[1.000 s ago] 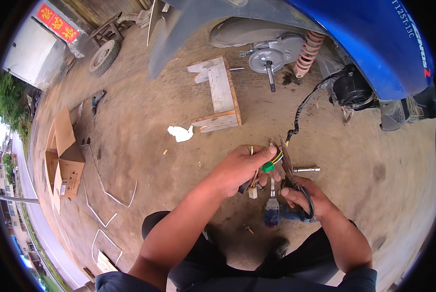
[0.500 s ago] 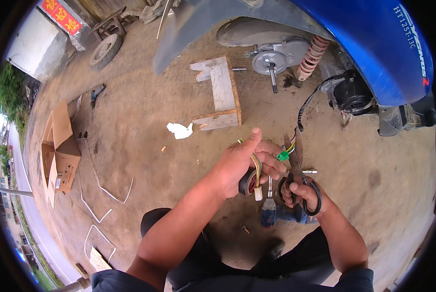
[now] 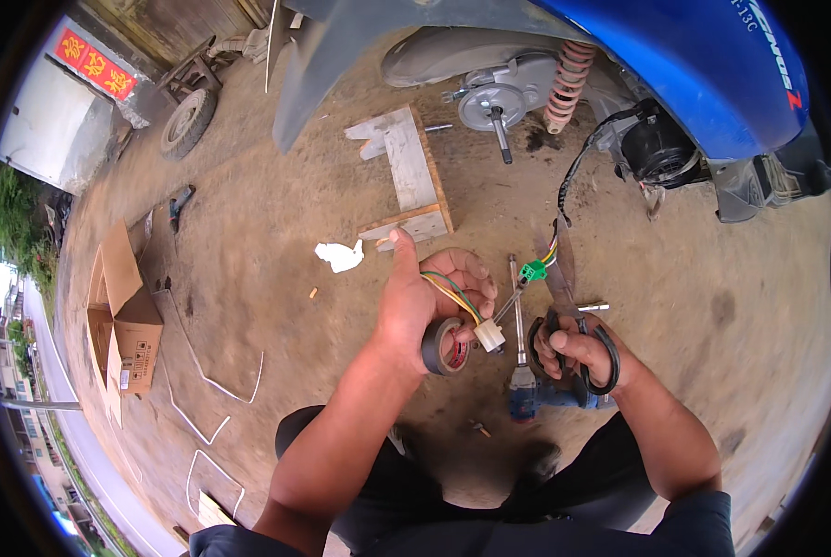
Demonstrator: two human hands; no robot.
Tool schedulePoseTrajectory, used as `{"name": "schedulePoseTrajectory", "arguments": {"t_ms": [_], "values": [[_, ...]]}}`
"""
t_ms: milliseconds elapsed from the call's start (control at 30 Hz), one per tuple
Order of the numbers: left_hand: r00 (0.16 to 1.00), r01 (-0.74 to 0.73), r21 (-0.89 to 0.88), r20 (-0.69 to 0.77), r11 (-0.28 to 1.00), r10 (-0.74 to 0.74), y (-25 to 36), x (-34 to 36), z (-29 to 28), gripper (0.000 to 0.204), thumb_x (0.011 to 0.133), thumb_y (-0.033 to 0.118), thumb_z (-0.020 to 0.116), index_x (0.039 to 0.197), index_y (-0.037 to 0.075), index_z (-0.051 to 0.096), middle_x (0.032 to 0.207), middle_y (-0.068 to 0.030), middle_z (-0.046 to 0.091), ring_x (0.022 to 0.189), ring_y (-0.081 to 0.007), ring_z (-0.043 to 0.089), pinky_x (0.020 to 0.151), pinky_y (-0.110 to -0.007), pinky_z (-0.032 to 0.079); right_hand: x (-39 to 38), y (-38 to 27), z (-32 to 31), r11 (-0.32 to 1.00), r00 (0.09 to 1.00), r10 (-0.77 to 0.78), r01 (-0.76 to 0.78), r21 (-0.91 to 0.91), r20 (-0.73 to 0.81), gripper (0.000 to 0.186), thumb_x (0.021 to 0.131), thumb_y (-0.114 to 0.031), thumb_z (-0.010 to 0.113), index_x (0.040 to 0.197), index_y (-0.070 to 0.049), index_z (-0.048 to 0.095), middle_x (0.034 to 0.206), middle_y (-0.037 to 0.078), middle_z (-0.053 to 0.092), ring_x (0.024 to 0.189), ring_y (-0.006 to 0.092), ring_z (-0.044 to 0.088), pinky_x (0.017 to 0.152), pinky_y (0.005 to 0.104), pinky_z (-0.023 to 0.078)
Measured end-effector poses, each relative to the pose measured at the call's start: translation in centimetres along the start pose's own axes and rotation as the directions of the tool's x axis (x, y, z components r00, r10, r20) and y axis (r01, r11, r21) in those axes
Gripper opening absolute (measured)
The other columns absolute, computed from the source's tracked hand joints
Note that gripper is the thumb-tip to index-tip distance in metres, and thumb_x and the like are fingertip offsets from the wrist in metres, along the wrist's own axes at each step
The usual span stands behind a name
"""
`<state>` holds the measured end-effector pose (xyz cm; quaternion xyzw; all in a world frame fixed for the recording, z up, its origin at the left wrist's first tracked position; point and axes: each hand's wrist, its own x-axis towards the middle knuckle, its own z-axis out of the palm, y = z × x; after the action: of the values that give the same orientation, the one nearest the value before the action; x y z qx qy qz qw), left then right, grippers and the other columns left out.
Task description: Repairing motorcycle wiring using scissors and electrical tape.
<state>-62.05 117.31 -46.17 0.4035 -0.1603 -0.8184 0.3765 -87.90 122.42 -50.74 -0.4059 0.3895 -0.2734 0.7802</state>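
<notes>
My left hand (image 3: pixel 406 306) is turned palm up, fingers curled round a black tape roll (image 3: pixel 435 357) and a bundle of coloured wires (image 3: pixel 446 288) ending in a white connector (image 3: pixel 489 336). My right hand (image 3: pixel 579 348) grips black-handled scissors (image 3: pixel 559 265), their long blades pointing up. Beside the blades, a green connector (image 3: pixel 532 272) hangs on wires from a sleeved harness (image 3: pixel 568 181) that runs up to the blue scooter (image 3: pixel 675 65). Below my hands on the ground lies a blue power drill (image 3: pixel 527 399) with a long socket bar.
A wooden block (image 3: pixel 406 162) stands beside the exposed axle (image 3: pixel 499 130) and red spring shock (image 3: pixel 568 84). At left lie a cardboard box (image 3: pixel 128 353), bent white tubing (image 3: pixel 213 436) and another tool (image 3: pixel 179 204). A loose tyre (image 3: pixel 188 121) is farther back, white scrap (image 3: pixel 339 255) nearer.
My left hand has moved left off the green connector and turned palm up, bringing the tape roll and white connector into view. My right hand still holds the scissors.
</notes>
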Motion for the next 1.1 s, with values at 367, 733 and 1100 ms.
{"name": "schedulePoseTrajectory", "arguments": {"t_ms": [367,733,1100], "values": [[0.984,-0.177,-0.158,-0.042,0.971,0.172,-2.1,0.6,0.7,0.044,0.108,0.040,0.049,0.107,-0.002,0.062,0.098,-0.0169,0.067,0.085,-0.0260,0.065,0.057,-0.033,0.051,0.4,-0.2,0.0,0.993,0.996,-0.081,0.084,-0.087,0.037,0.044,0.098,-0.047,0.063,0.083,-0.006,0.059,0.071,0.003,0.055,0.070,0.0146,0.054,0.068,0.0309,0.044],[0.959,-0.253,0.263,-0.061,0.931,0.278,-2.6,-1.4,2.6,0.030,0.103,0.027,0.067,0.117,0.000,0.070,0.102,-0.0038,0.068,0.076,-0.0095,0.057,0.067,-0.025,0.048,1.2,0.3,0.1,0.997,0.998,-0.064,0.064,0.032,-0.027,0.033,0.100,-0.035,0.068,0.090,-0.005,0.059,0.077,0.002,0.057,0.070,0.0135,0.056,0.067,0.0309,0.046],[0.909,-0.379,0.008,-0.188,0.926,0.373,-1.4,-0.3,0.5,0.032,0.105,0.040,0.061,0.106,0.008,0.061,0.072,-0.0042,0.057,0.063,-0.0159,0.054,0.052,-0.028,0.042,1.4,0.2,-0.2,0.998,0.998,-0.058,0.058,0.013,0.008,0.037,0.095,-0.040,0.070,0.091,-0.006,0.055,0.076,0.003,0.058,0.070,0.0144,0.056,0.068,0.0319,0.045]]}}
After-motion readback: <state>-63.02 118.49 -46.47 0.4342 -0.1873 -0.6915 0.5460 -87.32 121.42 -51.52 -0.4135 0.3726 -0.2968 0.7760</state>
